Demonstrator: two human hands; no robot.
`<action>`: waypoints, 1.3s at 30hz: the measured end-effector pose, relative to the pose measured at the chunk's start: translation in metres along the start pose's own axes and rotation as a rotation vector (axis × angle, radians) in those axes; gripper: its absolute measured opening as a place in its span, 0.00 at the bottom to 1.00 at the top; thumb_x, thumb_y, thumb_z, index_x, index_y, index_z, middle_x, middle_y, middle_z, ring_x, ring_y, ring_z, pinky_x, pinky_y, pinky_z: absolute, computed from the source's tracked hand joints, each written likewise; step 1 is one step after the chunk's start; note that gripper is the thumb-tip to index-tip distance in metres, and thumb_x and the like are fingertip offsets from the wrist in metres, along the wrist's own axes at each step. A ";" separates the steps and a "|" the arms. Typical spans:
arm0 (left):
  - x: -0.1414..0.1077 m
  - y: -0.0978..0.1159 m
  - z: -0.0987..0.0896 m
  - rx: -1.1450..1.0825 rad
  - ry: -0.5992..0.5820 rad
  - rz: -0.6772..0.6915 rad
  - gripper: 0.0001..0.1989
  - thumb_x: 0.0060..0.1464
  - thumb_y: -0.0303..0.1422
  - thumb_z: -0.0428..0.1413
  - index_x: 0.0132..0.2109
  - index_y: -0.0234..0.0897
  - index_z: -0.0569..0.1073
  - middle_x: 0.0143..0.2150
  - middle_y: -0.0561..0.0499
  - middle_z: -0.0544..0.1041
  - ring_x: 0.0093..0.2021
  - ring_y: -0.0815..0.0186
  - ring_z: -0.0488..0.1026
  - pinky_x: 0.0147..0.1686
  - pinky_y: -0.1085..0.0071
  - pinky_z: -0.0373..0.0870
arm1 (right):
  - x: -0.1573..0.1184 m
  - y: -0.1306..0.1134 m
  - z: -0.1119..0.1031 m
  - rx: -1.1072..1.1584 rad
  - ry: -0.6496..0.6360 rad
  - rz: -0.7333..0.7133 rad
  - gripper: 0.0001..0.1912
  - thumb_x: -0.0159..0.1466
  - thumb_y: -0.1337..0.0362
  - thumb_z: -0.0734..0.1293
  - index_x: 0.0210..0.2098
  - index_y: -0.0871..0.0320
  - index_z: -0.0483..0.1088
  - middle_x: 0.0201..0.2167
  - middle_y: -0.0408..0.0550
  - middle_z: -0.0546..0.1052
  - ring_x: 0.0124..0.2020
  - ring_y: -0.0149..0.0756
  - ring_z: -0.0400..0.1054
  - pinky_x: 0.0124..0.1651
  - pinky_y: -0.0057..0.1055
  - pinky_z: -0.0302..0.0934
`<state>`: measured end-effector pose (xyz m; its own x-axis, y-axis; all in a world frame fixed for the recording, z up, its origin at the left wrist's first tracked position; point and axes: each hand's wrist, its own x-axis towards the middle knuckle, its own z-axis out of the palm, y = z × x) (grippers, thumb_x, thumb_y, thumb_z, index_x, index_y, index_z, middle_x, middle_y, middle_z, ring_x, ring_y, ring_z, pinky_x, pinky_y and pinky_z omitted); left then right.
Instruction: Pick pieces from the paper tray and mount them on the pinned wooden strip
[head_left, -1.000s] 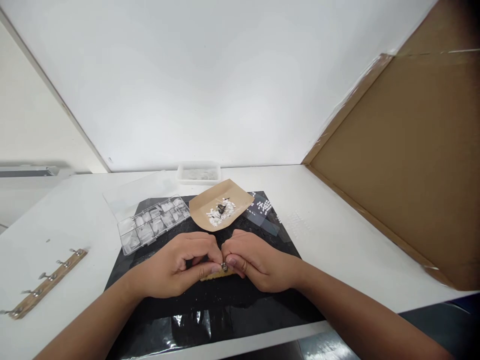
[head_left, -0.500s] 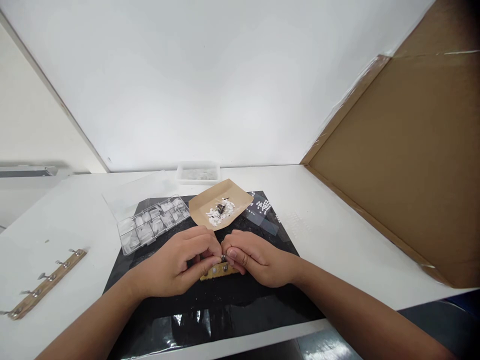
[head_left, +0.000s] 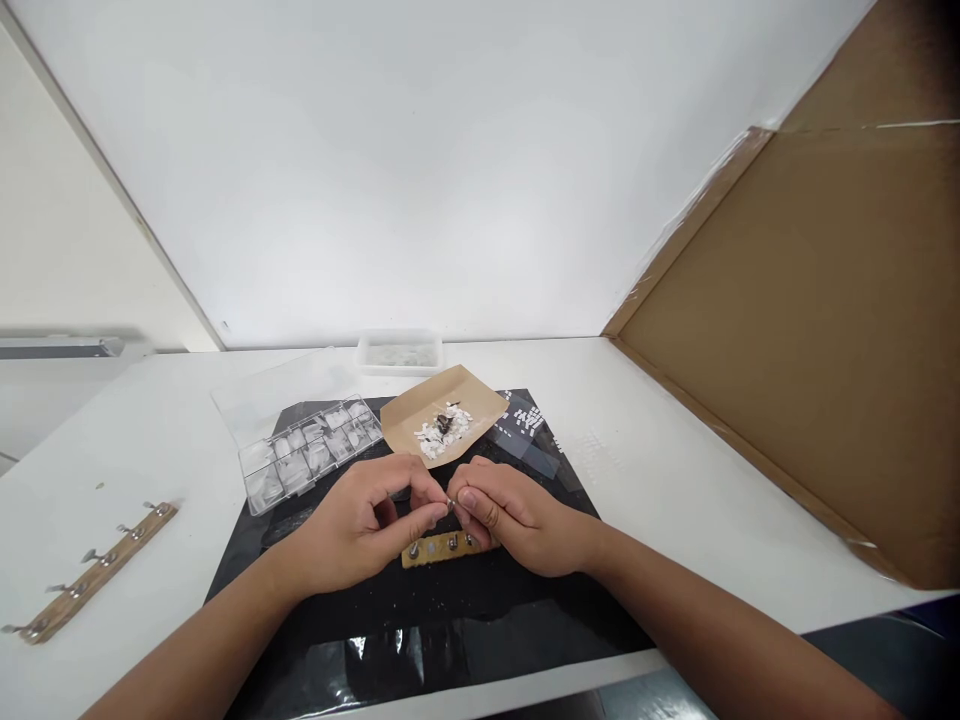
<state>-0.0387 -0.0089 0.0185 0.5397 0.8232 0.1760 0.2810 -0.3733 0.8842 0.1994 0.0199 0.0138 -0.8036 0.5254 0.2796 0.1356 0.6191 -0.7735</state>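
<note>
My left hand [head_left: 390, 515] and my right hand [head_left: 517, 515] meet over the black mat, thumbs and fingertips pinched together. Between them is a small silvery metal piece [head_left: 450, 505], mostly covered by the fingers, so its exact kind is unclear. Just beneath lies a short yellow strip [head_left: 436, 550] bearing several small round metal pieces, its right end partly hidden by my right hand. Behind the hands sits a brown paper tray [head_left: 405, 412] with white flakes and a dark clump in it.
An open clear compartment box [head_left: 311, 450] of translucent nail tips is at left on the black mat [head_left: 360, 640]. A wooden bar [head_left: 101, 572] with several metal stems lies further left. A white plastic tub [head_left: 400, 352] stands behind; cardboard [head_left: 810, 350] walls the right.
The pinched hands have lifted slightly off the yellow strip with the small metal piece, uncovering more of the strip. The whole view has shifted a little downward.
</note>
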 end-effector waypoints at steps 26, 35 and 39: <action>-0.001 0.002 -0.004 0.248 -0.144 0.244 0.04 0.72 0.28 0.48 0.45 0.40 0.66 0.40 0.53 0.71 0.38 0.68 0.66 0.41 0.72 0.64 | -0.004 0.003 0.001 0.041 -0.096 0.035 0.24 0.80 0.54 0.48 0.31 0.55 0.60 0.25 0.38 0.68 0.30 0.31 0.63 0.51 0.38 0.57; -0.002 0.002 -0.004 0.242 -0.146 0.244 0.05 0.73 0.29 0.47 0.47 0.40 0.66 0.41 0.53 0.71 0.38 0.68 0.67 0.41 0.72 0.64 | -0.001 0.004 0.000 0.207 -0.124 0.066 0.25 0.80 0.53 0.50 0.30 0.56 0.61 0.24 0.40 0.67 0.30 0.31 0.63 0.42 0.31 0.60; -0.001 0.001 -0.003 0.263 -0.115 0.243 0.04 0.73 0.29 0.47 0.47 0.40 0.66 0.41 0.53 0.71 0.38 0.68 0.67 0.41 0.72 0.64 | -0.001 0.005 0.000 0.275 -0.133 0.087 0.23 0.80 0.54 0.51 0.31 0.55 0.60 0.24 0.39 0.67 0.30 0.31 0.63 0.42 0.31 0.61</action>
<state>-0.0416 -0.0091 0.0207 0.6969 0.6493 0.3044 0.3197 -0.6612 0.6787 0.2006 0.0230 0.0093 -0.8669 0.4775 0.1432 0.0598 0.3847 -0.9211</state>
